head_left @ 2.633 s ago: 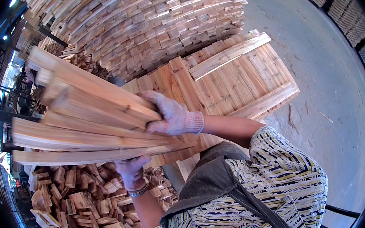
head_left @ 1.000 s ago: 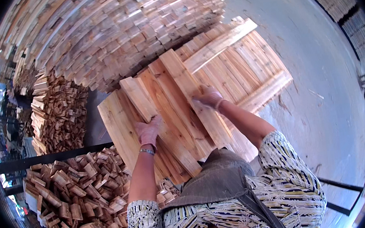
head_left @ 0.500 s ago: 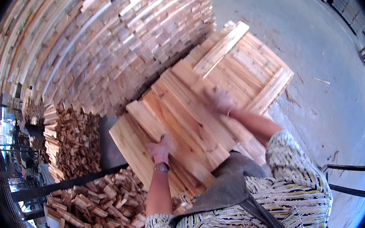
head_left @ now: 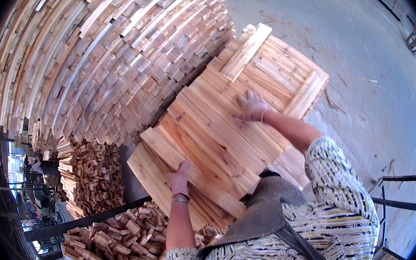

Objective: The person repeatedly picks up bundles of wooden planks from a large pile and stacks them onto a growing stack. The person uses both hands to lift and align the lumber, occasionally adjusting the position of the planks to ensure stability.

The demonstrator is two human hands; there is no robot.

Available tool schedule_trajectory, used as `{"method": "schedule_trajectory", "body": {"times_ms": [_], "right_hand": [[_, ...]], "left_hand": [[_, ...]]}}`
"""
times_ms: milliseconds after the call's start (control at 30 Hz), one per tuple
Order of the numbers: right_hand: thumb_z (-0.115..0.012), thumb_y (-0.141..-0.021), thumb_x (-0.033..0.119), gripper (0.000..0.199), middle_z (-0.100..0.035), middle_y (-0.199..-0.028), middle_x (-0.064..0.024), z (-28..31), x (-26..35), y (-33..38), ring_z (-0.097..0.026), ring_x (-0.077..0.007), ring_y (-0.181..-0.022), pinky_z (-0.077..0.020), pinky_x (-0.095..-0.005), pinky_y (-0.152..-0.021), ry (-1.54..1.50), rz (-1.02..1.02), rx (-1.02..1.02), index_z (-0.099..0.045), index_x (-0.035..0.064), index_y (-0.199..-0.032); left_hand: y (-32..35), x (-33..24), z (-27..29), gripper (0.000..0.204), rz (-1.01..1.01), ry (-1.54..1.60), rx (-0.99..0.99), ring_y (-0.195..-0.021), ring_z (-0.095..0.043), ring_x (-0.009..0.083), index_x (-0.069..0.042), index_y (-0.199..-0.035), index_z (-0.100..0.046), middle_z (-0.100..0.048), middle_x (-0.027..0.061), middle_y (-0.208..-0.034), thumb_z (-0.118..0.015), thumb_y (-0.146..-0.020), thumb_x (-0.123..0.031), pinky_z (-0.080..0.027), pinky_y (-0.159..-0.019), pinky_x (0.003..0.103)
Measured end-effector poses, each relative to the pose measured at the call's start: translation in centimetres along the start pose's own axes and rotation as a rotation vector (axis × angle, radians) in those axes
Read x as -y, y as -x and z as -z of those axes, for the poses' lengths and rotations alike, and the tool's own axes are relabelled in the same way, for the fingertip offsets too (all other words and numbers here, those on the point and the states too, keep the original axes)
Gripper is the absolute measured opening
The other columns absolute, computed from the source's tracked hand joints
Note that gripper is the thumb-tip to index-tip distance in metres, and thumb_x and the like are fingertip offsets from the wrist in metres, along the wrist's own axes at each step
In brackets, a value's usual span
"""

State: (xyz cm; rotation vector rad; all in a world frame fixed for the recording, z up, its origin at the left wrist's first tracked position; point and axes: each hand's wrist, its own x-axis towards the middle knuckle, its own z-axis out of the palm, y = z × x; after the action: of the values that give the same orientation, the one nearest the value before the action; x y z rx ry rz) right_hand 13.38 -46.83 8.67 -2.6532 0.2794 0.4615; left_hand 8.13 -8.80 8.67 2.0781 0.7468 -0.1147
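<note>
Flat wooden boards (head_left: 213,134) lie side by side in front of me, stepped at their ends. My left hand (head_left: 178,180), in what looks like a thin pinkish glove, is closed at the edge of a pale wooden board (head_left: 162,147) on the left of the layer. Farther right, my right hand (head_left: 253,107) lies on the boards with its fingers spread, holding nothing. Beyond it, two crosswise battens, a far batten (head_left: 246,52) and a right batten (head_left: 307,95), rest on a lower layer of boards (head_left: 282,65).
A tall wall of stacked wood pieces (head_left: 126,62) rises at the far left, close to the boards. Loose wood blocks (head_left: 114,244) are heaped at lower left beside a dark rail (head_left: 84,221). Another wood pile (head_left: 95,178) stands behind. Grey floor (head_left: 361,55) stretches right, with a black metal frame (head_left: 405,201).
My right hand, blurred before, now lies still with fingers spread on the boards. My left hand stays at the same board's edge. The whole view has shifted slightly.
</note>
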Motion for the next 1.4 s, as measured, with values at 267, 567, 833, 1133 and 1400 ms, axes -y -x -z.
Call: {"method": "schedule_trajectory", "body": {"times_ms": [267, 567, 833, 1133, 1400], "right_hand": [[-0.068, -0.085, 0.066, 0.111, -0.02, -0.163, -0.0281, -4.0, 7.3, 5.3, -0.031, -0.0351, -0.148, -0.0317, -0.0392, -0.118, -0.94, 0.191, 0.567, -0.013, 0.0077, -0.162], [-0.086, -0.081, 0.035, 0.098, -0.059, -0.139, -0.0114, 7.9, -3.8, 4.3, -0.058, -0.0189, -0.122, -0.049, -0.032, -0.103, -1.324, 0.188, 0.275, -0.032, -0.0046, -0.153], [-0.073, -0.086, 0.053, 0.087, -0.058, -0.139, -0.0215, 3.2, -15.6, -6.9, -0.057, -0.0303, -0.129, -0.0454, -0.0402, -0.109, -0.373, 0.024, -0.041, -0.043, -0.0001, -0.148], [-0.084, -0.074, 0.041, 0.108, -0.032, -0.155, -0.0234, 7.8, -3.5, -0.1, -0.05, -0.0441, -0.132, -0.0475, -0.0486, -0.106, 0.158, -0.071, -0.094, -0.022, 0.0097, -0.156], [-0.077, -0.074, 0.029, 0.099, -0.063, -0.12, -0.0278, 6.9, -4.5, -2.6, -0.064, -0.043, -0.112, -0.0527, -0.0507, -0.094, 0.078, -0.249, -0.079, -0.022, 0.0136, -0.156]], "left_hand": [[1.6, -5.3, -4.9, 0.072, 0.003, 0.734, 0.408, -0.108, -0.065, 0.021, 0.004, -0.137, -0.048, -0.063, 0.0154, -0.127, -0.084, -0.08, -0.02, -0.055, -0.09, 0.035], [4.8, -8.6, -11.1, 0.095, -0.583, -0.066, 0.59, -0.145, -0.034, 0.0339, 0.0, -0.154, -0.026, -0.034, 0.0213, -0.157, -0.074, -0.086, -0.045, -0.034, -0.116, 0.049], [2.5, -2.1, -11.3, 0.111, -0.589, -1.107, 0.393, -0.153, 0.002, 0.0459, 0.001, -0.159, -0.008, -0.004, 0.0266, -0.166, -0.051, -0.087, -0.072, 0.0, -0.12, 0.064], [1.8, -1.7, -10.5, 0.117, -0.536, -1.093, 0.447, -0.152, 0.011, 0.0467, 0.001, -0.16, 0.001, 0.009, 0.0269, -0.166, -0.047, -0.086, -0.077, 0.006, -0.119, 0.063], [2.3, -1.7, -10.8, 0.112, -0.619, -1.008, 0.384, -0.152, 0.0, 0.0477, 0.001, -0.159, -0.011, -0.003, 0.0273, -0.166, -0.055, -0.085, -0.071, 0.0, -0.119, 0.065]]}}
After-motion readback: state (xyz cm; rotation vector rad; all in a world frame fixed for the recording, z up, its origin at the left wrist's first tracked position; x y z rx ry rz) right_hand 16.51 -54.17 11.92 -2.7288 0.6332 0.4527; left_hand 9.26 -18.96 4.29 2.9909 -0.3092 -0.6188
